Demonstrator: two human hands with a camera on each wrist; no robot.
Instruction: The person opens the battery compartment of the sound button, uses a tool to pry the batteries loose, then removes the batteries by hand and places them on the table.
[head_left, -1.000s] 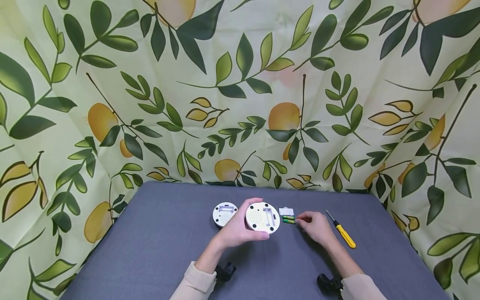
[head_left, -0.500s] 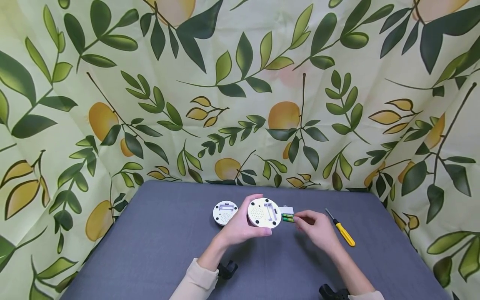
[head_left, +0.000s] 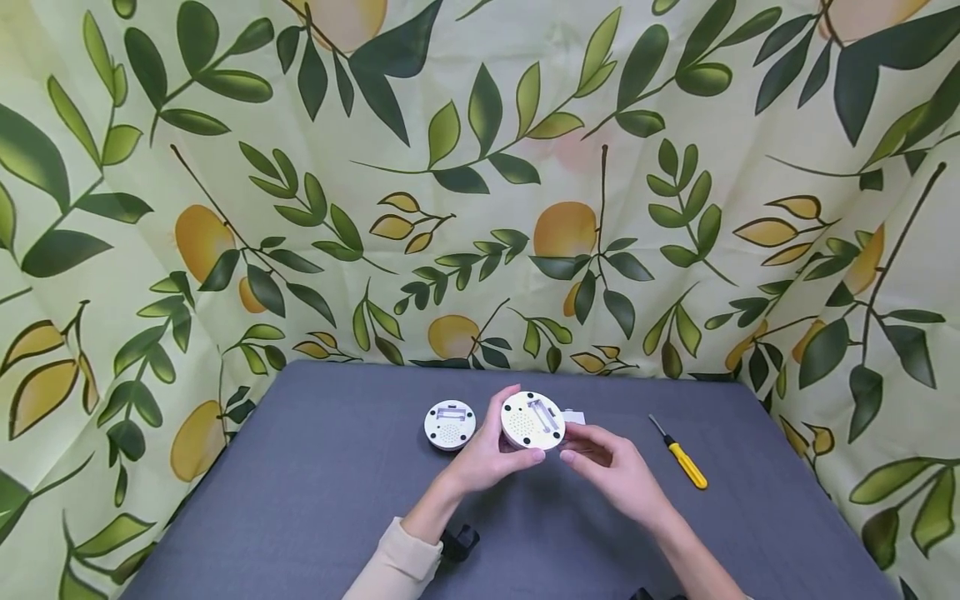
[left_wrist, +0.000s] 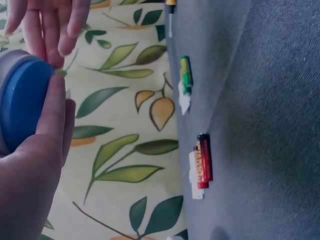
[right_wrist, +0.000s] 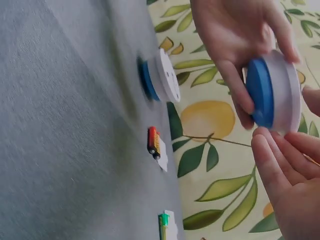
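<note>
My left hand (head_left: 480,458) grips a round white device (head_left: 519,425) by its edge, lifted above the table. Its underside faces the head camera, with small speaker holes, dark feet and an uncovered battery slot without batteries. The right wrist view shows the device's blue domed side (right_wrist: 260,92). My right hand (head_left: 618,475) is at the device's right edge, fingers extended (right_wrist: 272,162), holding nothing; whether the fingertips touch it is hard to tell. Green batteries (left_wrist: 185,75) lie on the table by a white battery cover (head_left: 575,417), hidden behind my right hand in the head view.
A second, similar device (head_left: 450,433) lies underside up to the left, its slot uncovered. Red-and-black batteries (left_wrist: 204,162) lie by another white cover (left_wrist: 195,177). A yellow-handled screwdriver (head_left: 686,465) lies on the right of the grey table (head_left: 337,500); a patterned cloth (head_left: 480,250) hangs behind.
My right hand has moved left from beside the green batteries to the device's edge. The left hand has raised the device slightly and shifted it a little right, turning it.
</note>
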